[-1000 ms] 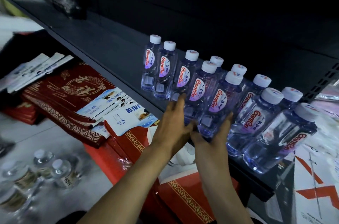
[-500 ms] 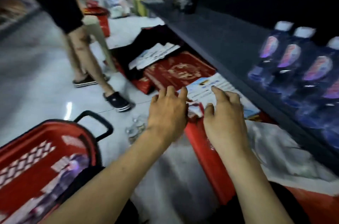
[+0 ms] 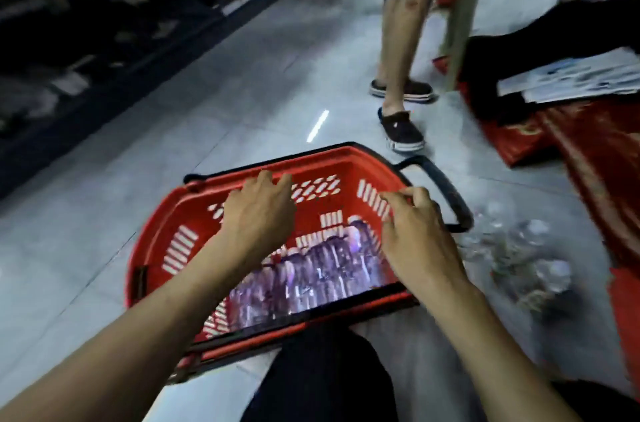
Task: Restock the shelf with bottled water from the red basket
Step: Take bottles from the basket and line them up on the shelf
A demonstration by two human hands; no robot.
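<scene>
Two hands of mine above the red basket (image 3: 180, 241) on the floor (image 3: 242, 92) | left hand (image 3: 258, 214): grip slack, fingers (image 3: 265, 179) spread, holding nothing | right hand (image 3: 415, 234): grip slack, likewise empty | bottled water (image 3: 311, 279) lies blurred in the basket's near end.

Light: dim, cool, indoor.
Glare: one short white streak (image 3: 317, 125) on the glossy floor tiles (image 3: 225, 82), just beyond the red basket (image 3: 166, 231).
Shadow: shelving (image 3: 69, 23) at far left is nearly black, its detail lost.
Blur: motion smear across the frame. The bottled water (image 3: 311, 279) in the basket is reduced to purple-white streaks, and the clear bottles (image 3: 519, 255) on the floor at right are smeared.
Sharpest: left hand (image 3: 258, 214), right hand (image 3: 415, 234) and forearms.
Distortion: wide-angle bending, with aisle lines slanting and curving towards the edges.
</scene>
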